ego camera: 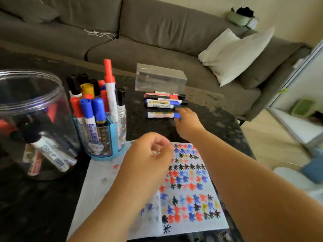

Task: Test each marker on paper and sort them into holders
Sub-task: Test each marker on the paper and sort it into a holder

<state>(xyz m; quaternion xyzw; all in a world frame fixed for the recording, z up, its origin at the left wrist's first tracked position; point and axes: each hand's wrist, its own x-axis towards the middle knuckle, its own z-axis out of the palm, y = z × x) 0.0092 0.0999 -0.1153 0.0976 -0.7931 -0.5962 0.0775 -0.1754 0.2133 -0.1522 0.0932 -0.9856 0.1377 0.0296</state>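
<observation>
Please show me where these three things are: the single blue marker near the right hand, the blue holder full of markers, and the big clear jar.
blue marker (160,115), head view, on the middle of its white barrel.
blue holder (101,151), head view, on its front wall.
clear jar (15,105), head view, on its upper wall.

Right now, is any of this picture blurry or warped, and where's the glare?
Head view: the right hand reaching for the lone blue-capped white marker is motion-smeared, as is the right edge of the frame; the wide lens bows the big clear plastic jar at left; soft glare streaks its rim and the clear rectangular box; the star-covered paper reads fairly sharp.
</observation>
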